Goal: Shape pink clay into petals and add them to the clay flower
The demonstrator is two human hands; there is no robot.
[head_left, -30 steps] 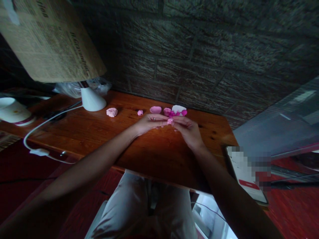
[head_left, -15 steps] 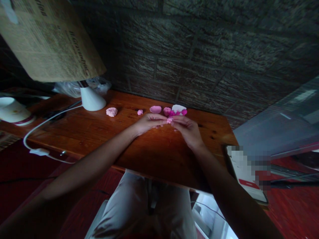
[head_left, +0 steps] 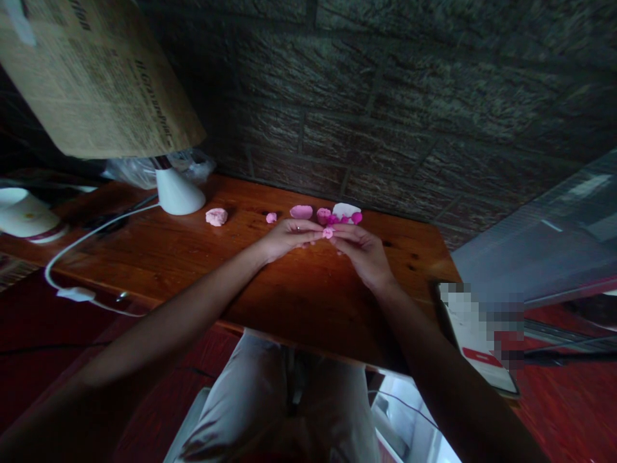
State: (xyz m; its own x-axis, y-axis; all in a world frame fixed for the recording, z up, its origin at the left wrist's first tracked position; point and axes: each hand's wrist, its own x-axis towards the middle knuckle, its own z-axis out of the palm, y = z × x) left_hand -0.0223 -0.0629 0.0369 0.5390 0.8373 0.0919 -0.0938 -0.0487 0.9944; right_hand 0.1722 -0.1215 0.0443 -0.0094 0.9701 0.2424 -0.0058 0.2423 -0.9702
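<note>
Between the fingertips of both hands is a small piece of pink modelling clay [head_left: 328, 233] with a ruffled, flower-like outline. My left hand [head_left: 288, 240] pinches it from the left, and a ring shows on one finger. From the right, my right hand [head_left: 362, 251] closes thumb and fingers on the same piece. Just behind the hands lie a flat pink clay oval [head_left: 301, 211], a pink clay lump [head_left: 323, 215], a white clay piece [head_left: 346, 209] and several bright magenta bits [head_left: 356, 217]. Farther left sit a small pink ball [head_left: 270, 218] and a larger pale pink lump [head_left: 216, 217].
A lamp with a white base [head_left: 179, 193] and printed paper shade [head_left: 110, 83] stands at the left, its cord [head_left: 72, 241] hanging over the table edge. Beyond it is a paper cup [head_left: 24, 215]. A tablet-like device [head_left: 475, 328] lies at the right edge. A brick wall [head_left: 337, 96] rises behind.
The pink clay piece has turned slightly between my fingertips. Both hands stay in almost the same place, and the things on the table have not moved.
</note>
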